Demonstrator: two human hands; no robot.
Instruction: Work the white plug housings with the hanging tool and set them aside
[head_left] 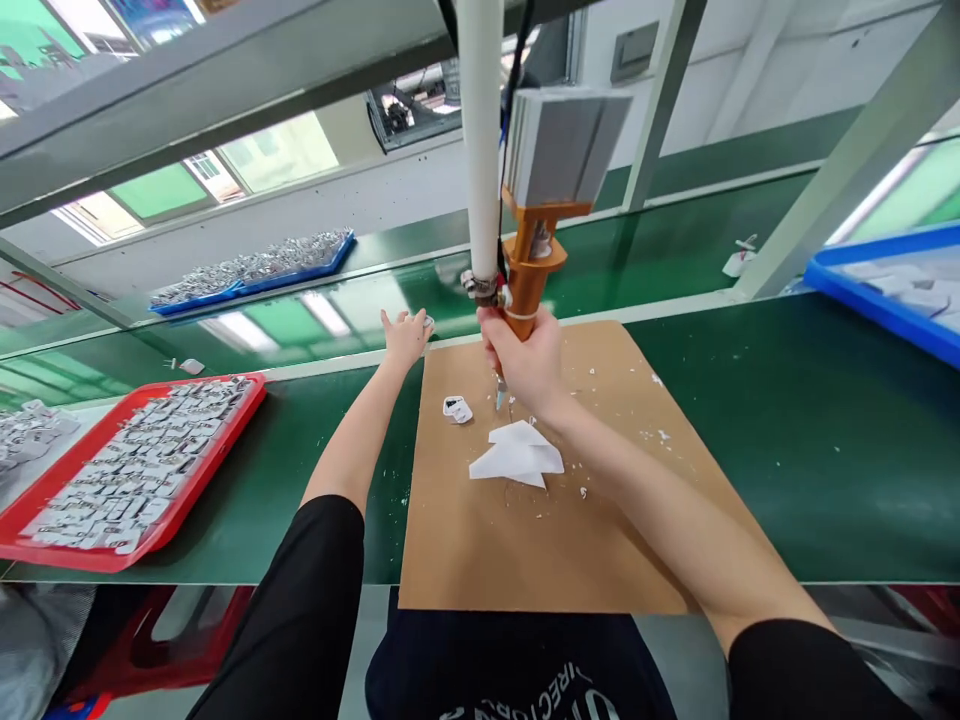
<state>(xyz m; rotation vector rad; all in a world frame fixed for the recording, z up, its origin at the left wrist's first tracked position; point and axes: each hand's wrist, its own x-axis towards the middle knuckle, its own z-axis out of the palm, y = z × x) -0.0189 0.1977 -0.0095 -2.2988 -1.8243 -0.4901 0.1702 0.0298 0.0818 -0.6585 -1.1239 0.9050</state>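
Note:
My right hand (525,360) is wrapped round the orange handle of a glue dispenser (531,270), whose pale blue nozzle tip (500,396) points down over a brown board (465,540). Just below the nozzle lies folded white paper (517,455). To its left, a small white plastic part (457,409) with a dark opening rests on the board. My left hand (407,338) reaches over the far edge beside the green belt. A small white piece (428,321) shows at its fingertips, mostly hidden by them; some of the fingers are raised.
A red tray (251,400) of white parts stands at left. Blue trays sit at far left (322,268) and right (862,290). A white vertical pipe (481,140) and grey posts rise over the green belt (585,270). White scraps dot the board.

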